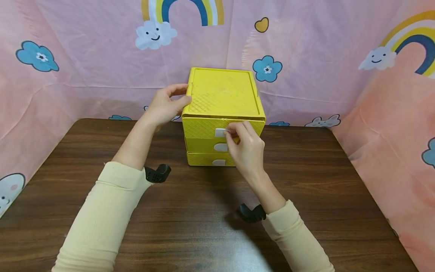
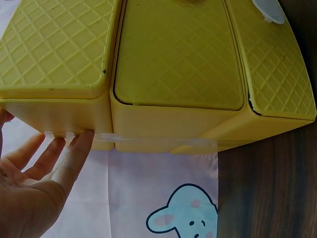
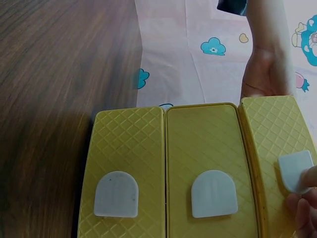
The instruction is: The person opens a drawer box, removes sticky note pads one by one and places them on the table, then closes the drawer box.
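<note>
A yellow box with three stacked drawers (image 1: 222, 94) stands at the back of the table. My left hand (image 1: 168, 104) rests against its upper left side; in the left wrist view the extended fingertips (image 2: 81, 141) touch that side. My right hand (image 1: 246, 145) pinches the white tab handle (image 1: 220, 132) of the top drawer (image 1: 200, 127) between thumb and fingers. A thin dark gap shows between the box's top and this drawer's front. Below it, the middle tab (image 3: 214, 193) and the bottom tab (image 3: 116, 194) are untouched on their drawer fronts.
A dark wooden table (image 1: 190, 219) spreads in front of and beside the box. Pink printed cloth (image 1: 217, 49) hangs close behind it and along both sides. Black wrist-worn devices (image 1: 158, 173) stick out at both sleeve cuffs.
</note>
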`<state>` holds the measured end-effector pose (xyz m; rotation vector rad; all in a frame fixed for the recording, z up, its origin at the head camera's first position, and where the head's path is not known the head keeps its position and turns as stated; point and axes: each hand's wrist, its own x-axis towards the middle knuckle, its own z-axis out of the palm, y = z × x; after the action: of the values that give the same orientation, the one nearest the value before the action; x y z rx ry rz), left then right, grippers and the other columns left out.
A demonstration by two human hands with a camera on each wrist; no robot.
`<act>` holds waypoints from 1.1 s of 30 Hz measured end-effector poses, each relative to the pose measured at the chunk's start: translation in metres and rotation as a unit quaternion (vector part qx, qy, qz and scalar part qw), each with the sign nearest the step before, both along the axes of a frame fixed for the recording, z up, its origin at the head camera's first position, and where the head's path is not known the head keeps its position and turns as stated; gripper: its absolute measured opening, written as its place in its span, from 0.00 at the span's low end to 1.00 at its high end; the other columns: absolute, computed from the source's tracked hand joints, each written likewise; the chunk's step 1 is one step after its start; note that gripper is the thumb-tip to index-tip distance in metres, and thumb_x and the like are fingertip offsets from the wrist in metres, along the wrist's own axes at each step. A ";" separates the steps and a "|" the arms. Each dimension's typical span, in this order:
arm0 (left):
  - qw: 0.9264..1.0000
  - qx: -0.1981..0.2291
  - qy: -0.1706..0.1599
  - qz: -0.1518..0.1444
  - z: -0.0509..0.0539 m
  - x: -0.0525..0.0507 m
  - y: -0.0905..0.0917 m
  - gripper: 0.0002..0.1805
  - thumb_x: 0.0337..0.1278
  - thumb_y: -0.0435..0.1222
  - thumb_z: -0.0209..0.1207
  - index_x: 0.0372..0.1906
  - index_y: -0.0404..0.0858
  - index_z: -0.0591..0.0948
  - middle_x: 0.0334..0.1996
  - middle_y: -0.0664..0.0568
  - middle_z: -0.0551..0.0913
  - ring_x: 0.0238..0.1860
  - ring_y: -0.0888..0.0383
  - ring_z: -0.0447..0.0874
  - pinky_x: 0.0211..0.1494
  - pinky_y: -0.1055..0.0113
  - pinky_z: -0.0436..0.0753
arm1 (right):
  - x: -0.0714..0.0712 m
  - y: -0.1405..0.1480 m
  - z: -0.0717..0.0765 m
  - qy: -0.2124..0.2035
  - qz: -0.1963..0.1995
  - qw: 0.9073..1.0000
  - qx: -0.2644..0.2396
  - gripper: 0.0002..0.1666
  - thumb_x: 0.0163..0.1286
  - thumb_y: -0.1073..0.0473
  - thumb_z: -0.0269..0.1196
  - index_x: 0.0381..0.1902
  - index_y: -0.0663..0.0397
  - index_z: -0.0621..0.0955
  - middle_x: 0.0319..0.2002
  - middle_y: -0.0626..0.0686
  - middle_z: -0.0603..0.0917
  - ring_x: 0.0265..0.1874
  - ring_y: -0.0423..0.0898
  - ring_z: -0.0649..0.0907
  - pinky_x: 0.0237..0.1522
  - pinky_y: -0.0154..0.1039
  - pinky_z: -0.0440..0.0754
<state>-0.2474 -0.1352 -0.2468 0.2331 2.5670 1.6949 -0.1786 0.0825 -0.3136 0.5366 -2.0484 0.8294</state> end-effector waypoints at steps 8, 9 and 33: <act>1.000 0.005 -0.005 -0.001 0.000 0.000 -0.001 0.28 0.63 0.44 0.52 0.68 0.46 0.63 0.64 0.51 0.65 0.52 0.54 0.76 0.53 0.62 0.79 | 0.005 0.002 -0.001 0.004 0.007 1.000 0.011 0.02 0.58 0.65 0.65 0.30 0.56 0.80 0.28 0.51 0.79 0.28 0.41 0.81 0.22 0.31 0.77; 1.000 0.005 -0.005 0.000 0.000 0.000 -0.001 0.28 0.63 0.44 0.52 0.68 0.47 0.63 0.64 0.51 0.65 0.52 0.54 0.76 0.53 0.62 0.79 | 0.006 0.003 -0.001 0.005 0.008 1.000 0.013 0.02 0.58 0.65 0.65 0.30 0.56 0.80 0.28 0.51 0.79 0.28 0.41 0.81 0.22 0.31 0.77; 1.000 0.018 -0.003 0.005 0.000 0.000 0.001 0.28 0.63 0.42 0.53 0.67 0.45 0.64 0.63 0.51 0.67 0.49 0.56 0.77 0.46 0.68 0.80 | 0.023 0.007 0.003 0.021 0.012 0.999 0.047 0.04 0.57 0.64 0.66 0.29 0.55 0.80 0.26 0.50 0.77 0.23 0.41 0.77 0.19 0.33 0.75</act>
<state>-0.2475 -0.1338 -0.2468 0.2166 2.5389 1.7434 -0.1556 0.0899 -0.3104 0.6284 -2.0531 0.7317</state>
